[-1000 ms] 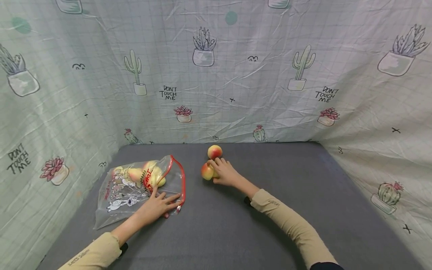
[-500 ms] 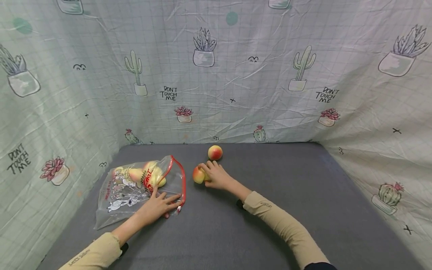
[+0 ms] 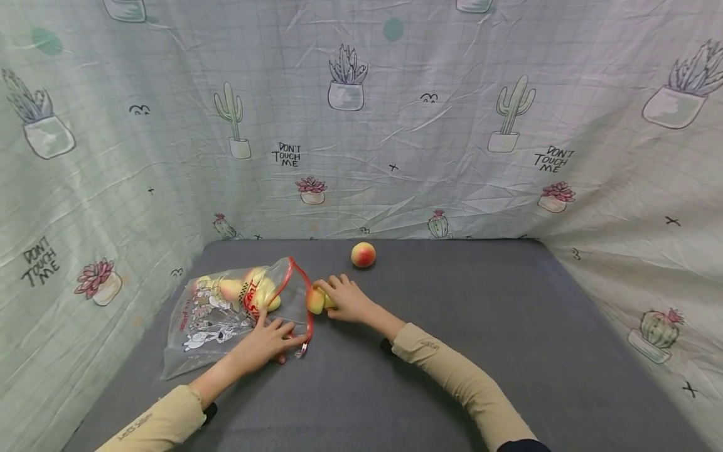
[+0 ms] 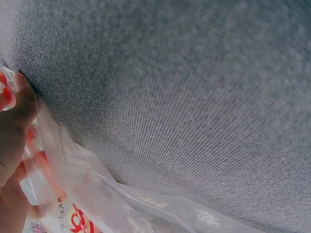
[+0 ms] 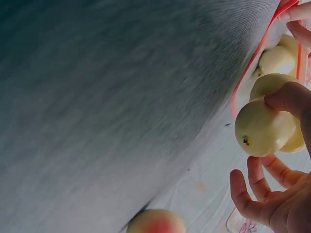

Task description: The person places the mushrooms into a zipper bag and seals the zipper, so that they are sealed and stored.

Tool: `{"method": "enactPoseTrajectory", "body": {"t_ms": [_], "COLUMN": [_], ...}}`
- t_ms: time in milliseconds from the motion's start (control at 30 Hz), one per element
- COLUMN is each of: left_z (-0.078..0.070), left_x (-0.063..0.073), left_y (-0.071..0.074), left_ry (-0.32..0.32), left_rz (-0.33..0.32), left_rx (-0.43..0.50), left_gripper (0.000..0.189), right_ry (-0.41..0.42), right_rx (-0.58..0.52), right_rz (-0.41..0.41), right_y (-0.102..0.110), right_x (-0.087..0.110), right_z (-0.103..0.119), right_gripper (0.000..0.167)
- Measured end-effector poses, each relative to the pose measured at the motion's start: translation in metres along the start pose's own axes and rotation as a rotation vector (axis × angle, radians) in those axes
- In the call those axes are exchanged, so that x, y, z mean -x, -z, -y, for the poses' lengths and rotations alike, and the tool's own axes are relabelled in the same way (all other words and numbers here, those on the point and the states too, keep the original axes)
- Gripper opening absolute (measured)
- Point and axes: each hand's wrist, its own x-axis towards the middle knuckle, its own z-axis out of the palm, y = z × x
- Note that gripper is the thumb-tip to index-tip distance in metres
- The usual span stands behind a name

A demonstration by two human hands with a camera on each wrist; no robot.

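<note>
On the left of the table lies a clear zip bag (image 3: 181,351) with a red-edged mouth and printed cartoon figures. Several yellow-and-red apples (image 3: 230,290) show through its plastic. My left hand (image 3: 261,346) spreads over the front of the bag and grips its red edge between thumb and fingers. Right at the mouth, my right hand (image 3: 349,301) holds shiny yellow apples (image 5: 265,128) bunched together; the thumb covers part of them in the right wrist view. A single apple (image 3: 363,255) sits apart, near the back of the table.
A dark grey cloth covers the table (image 3: 452,301). Behind it and at both sides hangs a pale curtain (image 3: 395,201) printed with cacti and potted plants, meeting the table's back edge.
The right hand has moved left and slightly toward me with the apples, from beside the back apple to the bag's mouth. My left hand and the bag stay nearly in place.
</note>
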Motion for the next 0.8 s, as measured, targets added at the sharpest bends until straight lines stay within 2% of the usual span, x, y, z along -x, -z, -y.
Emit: {"method": "enactPoseTrajectory", "body": {"t_ms": [267, 433, 633, 800], "left_z": [-0.001, -0.002, -0.001, 0.001], "left_x": [-0.002, -0.004, -0.004, -0.001], "left_y": [0.002, 0.005, 0.007, 0.003], "left_ry": [-0.068, -0.094, -0.079, -0.045], "left_rz": [-0.092, -0.114, -0.162, -0.200], "left_rx": [-0.024, -0.081, -0.159, -0.183], "left_gripper": [0.058, 0.057, 0.056, 0.055], "right_ry": [-0.002, 0.006, 0.018, 0.016], "right_rx": [-0.066, -0.059, -0.021, -0.039], "right_rz": [0.025, 0.025, 0.035, 0.062], "right_y": [-0.008, -0.010, -0.012, -0.011], "right_x": [-0.010, -0.014, -0.017, -0.018], "right_z": [0.007, 0.014, 0.022, 0.026], "right_gripper": [0.058, 0.060, 0.058, 0.058]}}
